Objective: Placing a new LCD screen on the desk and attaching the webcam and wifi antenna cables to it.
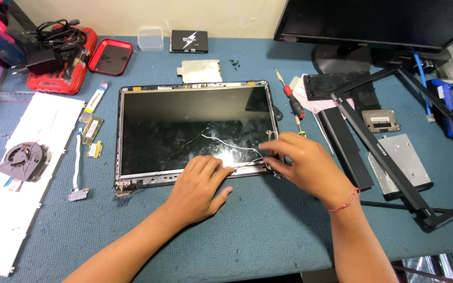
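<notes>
Bright, even overhead light; glare spot on the screen (226,154) just beyond the left hand (197,188); right hand (300,162) slightly motion-blurred.

Along the desk's (268,225) far edge we see a red case (61,65) stuffed with black cables, its red lid (110,56), a clear plastic box (150,39) and a black drive (189,41). Near the left edge a cooling fan (23,160) lies on a white panel (19,178). A red-handled screwdriver (292,99) lies toward the far right corner, beside the monitor stand (339,57).
</notes>
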